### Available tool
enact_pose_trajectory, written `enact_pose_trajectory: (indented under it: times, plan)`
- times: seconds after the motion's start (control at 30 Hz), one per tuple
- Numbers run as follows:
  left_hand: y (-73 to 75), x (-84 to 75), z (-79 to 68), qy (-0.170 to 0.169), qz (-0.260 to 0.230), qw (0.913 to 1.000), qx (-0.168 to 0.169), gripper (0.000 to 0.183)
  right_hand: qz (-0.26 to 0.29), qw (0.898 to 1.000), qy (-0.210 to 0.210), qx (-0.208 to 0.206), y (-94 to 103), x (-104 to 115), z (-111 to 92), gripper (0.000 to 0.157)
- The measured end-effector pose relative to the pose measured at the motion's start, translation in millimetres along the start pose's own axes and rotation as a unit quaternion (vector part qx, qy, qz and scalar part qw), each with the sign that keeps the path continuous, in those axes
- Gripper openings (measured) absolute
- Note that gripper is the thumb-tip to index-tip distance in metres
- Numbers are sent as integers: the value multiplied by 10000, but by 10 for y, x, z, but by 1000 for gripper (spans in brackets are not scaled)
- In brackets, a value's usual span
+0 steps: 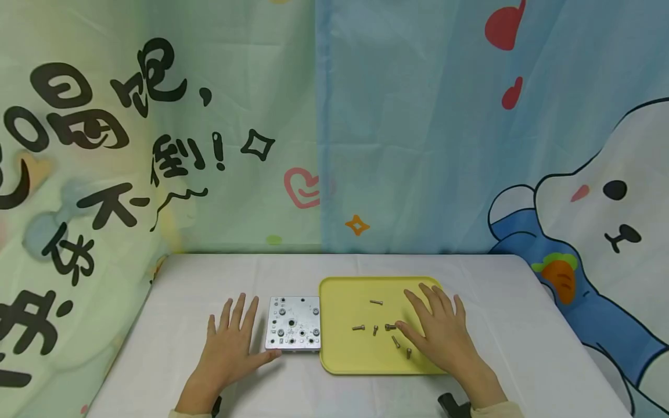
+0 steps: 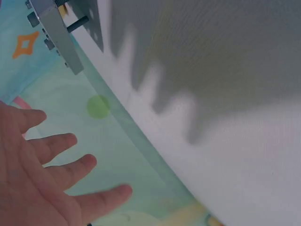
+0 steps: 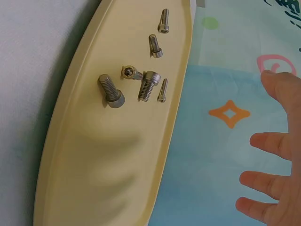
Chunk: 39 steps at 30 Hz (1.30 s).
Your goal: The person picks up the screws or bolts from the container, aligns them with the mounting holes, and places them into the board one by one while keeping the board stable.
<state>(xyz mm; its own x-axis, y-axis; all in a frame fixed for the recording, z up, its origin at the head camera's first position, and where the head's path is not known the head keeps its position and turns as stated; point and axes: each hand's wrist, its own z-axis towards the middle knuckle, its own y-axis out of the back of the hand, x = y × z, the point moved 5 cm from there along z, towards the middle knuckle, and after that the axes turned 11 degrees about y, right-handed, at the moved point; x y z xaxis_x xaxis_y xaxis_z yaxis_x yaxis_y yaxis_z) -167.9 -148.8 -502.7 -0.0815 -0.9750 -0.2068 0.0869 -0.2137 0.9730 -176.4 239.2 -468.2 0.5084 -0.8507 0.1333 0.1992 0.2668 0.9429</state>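
Observation:
A square metal plate (image 1: 292,325) with holes and several screws set in it stands on the table, left of a yellow tray (image 1: 345,360). My left hand (image 1: 232,342) is spread beside the plate, its thumb tip at the plate's front left corner. In the left wrist view the plate (image 2: 59,35) shows edge-on, a screw shank jutting below. My right hand (image 1: 444,331) is spread over the tray's right half, fingers apart and holding nothing. Several loose socket-head screws (image 1: 395,341) of different sizes lie in the tray; in the right wrist view a thick screw (image 3: 112,92) is nearest.
A white cloth covers the table (image 1: 209,284). Behind it hangs a printed curtain (image 1: 397,191) with a cartoon bear at right. The tray's raised rim (image 3: 70,89) borders the loose screws. A dark strap piece (image 1: 453,405) shows at my right wrist.

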Motion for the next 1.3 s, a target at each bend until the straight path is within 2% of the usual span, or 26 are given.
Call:
enact_pose_trajectory:
  times: [0.2, 0.53, 0.77, 1.07, 1.3]
  plan:
    - [-19, -9, 19, -150, -420, 9990, -79, 113, -43, 9998, 171, -133, 11, 14, 12, 61]
    - [-142, 1, 94, -99, -617, 9977, 271, 115, 126, 9987, 431, -247, -69, 35, 52, 55]
    - [-211, -16, 156, -112, -643, 9964, 548, 118, 278, 9989, 364, 59, -155, 52, 95, 52]
    - [-301, -96, 222, -101, -829, 9924, 901, 121, 368, 9976, 528, 251, -280, 108, 121, 47]
    - [-356, -128, 236, -46, -749, 9908, 1123, 122, 309, 9970, 508, 489, -422, 92, 114, 35]
